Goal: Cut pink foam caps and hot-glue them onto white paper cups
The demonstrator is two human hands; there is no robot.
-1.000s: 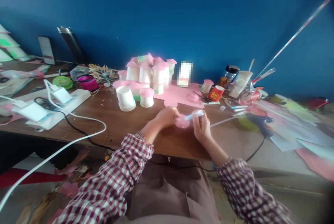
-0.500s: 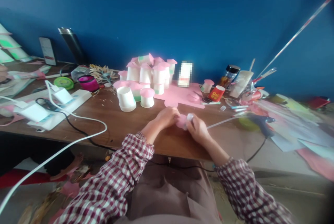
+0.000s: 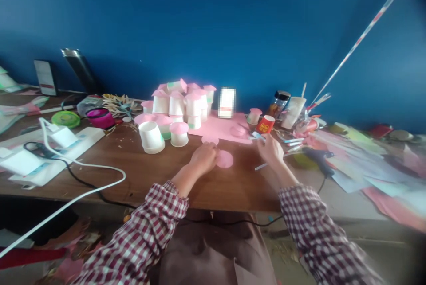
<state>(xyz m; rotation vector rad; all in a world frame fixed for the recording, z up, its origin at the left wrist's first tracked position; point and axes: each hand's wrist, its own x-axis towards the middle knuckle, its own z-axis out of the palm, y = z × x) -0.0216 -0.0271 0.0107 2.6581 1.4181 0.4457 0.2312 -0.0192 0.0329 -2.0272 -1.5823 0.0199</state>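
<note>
My left hand (image 3: 204, 157) is closed at the edge of a round pink paper disc (image 3: 225, 159), pinching it low over the table. Further right, my right hand (image 3: 272, 150) reaches out in front of a red paper cup (image 3: 265, 124), its fingers drawn together at a small whitish-blue piece (image 3: 257, 135) that is too blurred to name. A thin white stick (image 3: 261, 166) lies by that hand's wrist. Beyond my left hand another pink disc (image 3: 210, 140) lies at the edge of a pink paper sheet (image 3: 218, 123).
White paper cups with pink tops (image 3: 176, 103) are stacked at the back. Nearer stand a bare white cup (image 3: 151, 138) and a pink-topped cup (image 3: 179, 135). On the left lies a power strip (image 3: 56, 156) with white cables; on the right, a glue gun (image 3: 321, 161) and loose papers (image 3: 369, 161).
My right hand has left the pink disc and moved right and forward to the red cup. My left hand still has the disc, now more fully seen. The view has shifted slightly right.
</note>
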